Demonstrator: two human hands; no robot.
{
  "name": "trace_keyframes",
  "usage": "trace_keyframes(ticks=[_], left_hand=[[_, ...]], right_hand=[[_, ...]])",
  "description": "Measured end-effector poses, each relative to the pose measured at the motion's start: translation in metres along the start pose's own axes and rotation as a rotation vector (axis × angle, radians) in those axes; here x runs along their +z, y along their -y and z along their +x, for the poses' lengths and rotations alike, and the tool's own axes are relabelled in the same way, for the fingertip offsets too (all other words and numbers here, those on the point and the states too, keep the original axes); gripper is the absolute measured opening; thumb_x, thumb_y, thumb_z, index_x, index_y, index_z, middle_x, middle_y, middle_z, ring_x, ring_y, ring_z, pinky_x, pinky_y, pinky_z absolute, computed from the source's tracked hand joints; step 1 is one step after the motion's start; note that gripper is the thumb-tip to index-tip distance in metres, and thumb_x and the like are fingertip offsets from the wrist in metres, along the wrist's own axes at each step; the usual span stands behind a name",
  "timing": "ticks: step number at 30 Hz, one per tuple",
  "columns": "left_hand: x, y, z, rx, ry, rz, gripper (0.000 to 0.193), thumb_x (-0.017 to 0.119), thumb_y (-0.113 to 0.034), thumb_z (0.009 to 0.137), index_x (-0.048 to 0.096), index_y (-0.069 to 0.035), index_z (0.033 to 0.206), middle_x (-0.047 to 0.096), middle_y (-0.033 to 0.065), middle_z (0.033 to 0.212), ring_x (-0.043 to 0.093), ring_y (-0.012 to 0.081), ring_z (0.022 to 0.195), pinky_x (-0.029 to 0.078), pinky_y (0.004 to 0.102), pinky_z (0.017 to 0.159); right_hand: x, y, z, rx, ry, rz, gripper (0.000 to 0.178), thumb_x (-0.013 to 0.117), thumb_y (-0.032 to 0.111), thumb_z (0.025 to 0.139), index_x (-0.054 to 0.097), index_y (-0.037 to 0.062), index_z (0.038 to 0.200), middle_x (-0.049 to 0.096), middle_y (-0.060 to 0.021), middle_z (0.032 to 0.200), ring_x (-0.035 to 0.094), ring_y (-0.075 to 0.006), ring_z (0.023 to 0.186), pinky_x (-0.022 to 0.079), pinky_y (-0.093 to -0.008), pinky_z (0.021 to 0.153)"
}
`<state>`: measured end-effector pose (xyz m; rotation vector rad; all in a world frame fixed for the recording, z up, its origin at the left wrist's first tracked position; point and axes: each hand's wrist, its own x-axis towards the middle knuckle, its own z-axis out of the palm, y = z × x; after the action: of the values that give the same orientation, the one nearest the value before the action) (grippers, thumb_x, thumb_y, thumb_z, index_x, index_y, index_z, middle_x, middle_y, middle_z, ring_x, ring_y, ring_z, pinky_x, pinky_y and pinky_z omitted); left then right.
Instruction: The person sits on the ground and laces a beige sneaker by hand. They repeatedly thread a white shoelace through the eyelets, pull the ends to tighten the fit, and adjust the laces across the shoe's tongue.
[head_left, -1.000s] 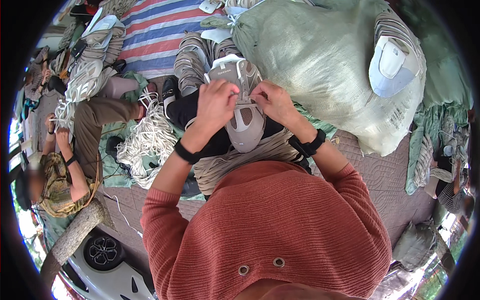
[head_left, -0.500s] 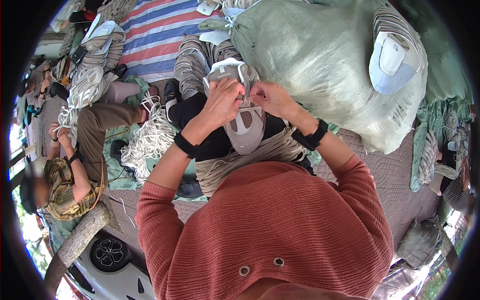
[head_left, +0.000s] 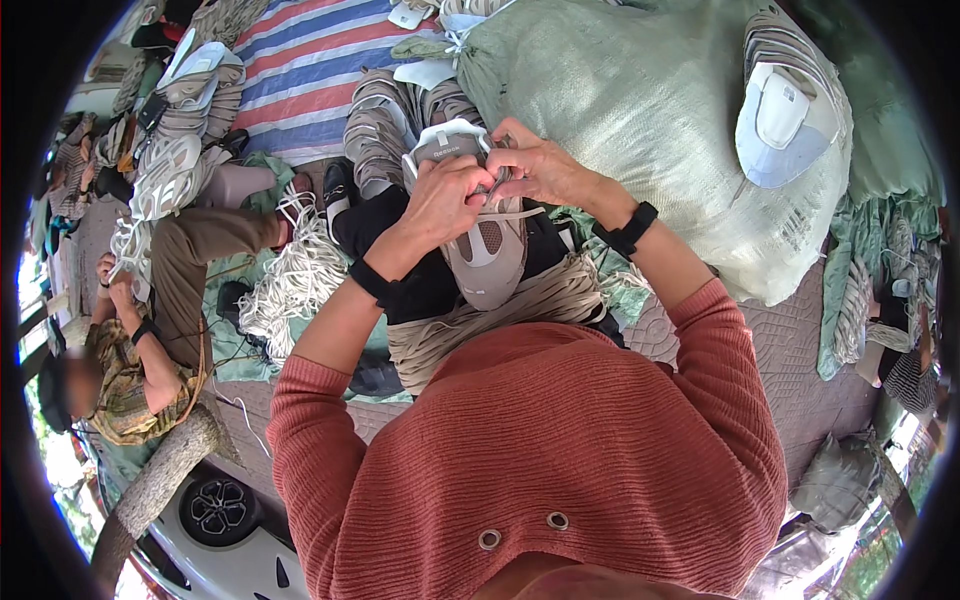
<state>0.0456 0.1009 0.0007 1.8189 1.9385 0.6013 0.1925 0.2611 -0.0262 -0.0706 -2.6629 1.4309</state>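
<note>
A grey-beige shoe upper (head_left: pixel 484 272) with white trim lies over my lap, its toe toward me. My left hand (head_left: pixel 447 203) is closed on the upper around its lace opening, fingers bent over the tongue. Against it, my right hand (head_left: pixel 545 172) pinches at the right eyelet edge, with a shoelace (head_left: pixel 518 213) sticking out below the fingers. The fingertips of both hands meet and partly hide the eyelets. Across my thighs runs a thick bundle of beige laces (head_left: pixel 470 338).
Stacked shoe uppers (head_left: pixel 375 140) stand just beyond my knees, beside a striped sheet (head_left: pixel 305 75). A large pale green sack (head_left: pixel 620 120) carries more uppers (head_left: pixel 790 110). White laces (head_left: pixel 295 290) lie in a heap at left, near a seated co-worker (head_left: pixel 145 370).
My right hand has shifted from the eyelets' lower side up and inward against my left hand, its fingers now raised. The lace end has come into view. My left hand stays nearly in place.
</note>
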Motion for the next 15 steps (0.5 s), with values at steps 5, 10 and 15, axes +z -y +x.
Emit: trace_keyframes(ticks=[5,10,15], left_hand=[[-0.007,0.009,-0.006,0.185,-0.051,0.033,0.011,0.063,-0.006,0.079,0.061,-0.011,0.088,0.06,0.0039,0.086,0.059,0.0242,0.087,0.039,0.0383,0.076],[-0.117,0.075,-0.038,0.085,-0.668,0.344,0.008,0.065,-0.009,0.081,0.063,-0.011,0.088,0.06,0.0067,0.072,0.06,0.0265,0.066,0.049,0.0381,0.058],[-0.323,0.181,-0.174,-0.641,-1.13,0.823,0.036,0.061,-0.038,0.089,0.067,-0.004,0.1,0.07,0.0161,0.089,0.067,0.0283,0.08,0.052,0.0384,0.073]], right_hand=[[-0.004,0.015,0.001,0.011,0.031,-0.048,0.03,0.079,0.02,0.079,0.058,0.0134,0.1,0.044,-0.0077,0.12,0.059,-0.024,0.083,0.052,-0.0351,0.07],[-0.005,0.021,-0.001,-0.036,0.029,-0.221,0.022,0.071,0.022,0.086,0.057,0.0133,0.1,0.043,-0.0087,0.122,0.062,-0.0273,0.087,0.053,-0.0385,0.073],[-0.006,0.019,-0.002,-0.013,0.032,-0.269,0.014,0.064,0.017,0.091,0.056,0.0133,0.101,0.043,-0.0093,0.122,0.062,-0.0277,0.087,0.053,-0.0394,0.073]])
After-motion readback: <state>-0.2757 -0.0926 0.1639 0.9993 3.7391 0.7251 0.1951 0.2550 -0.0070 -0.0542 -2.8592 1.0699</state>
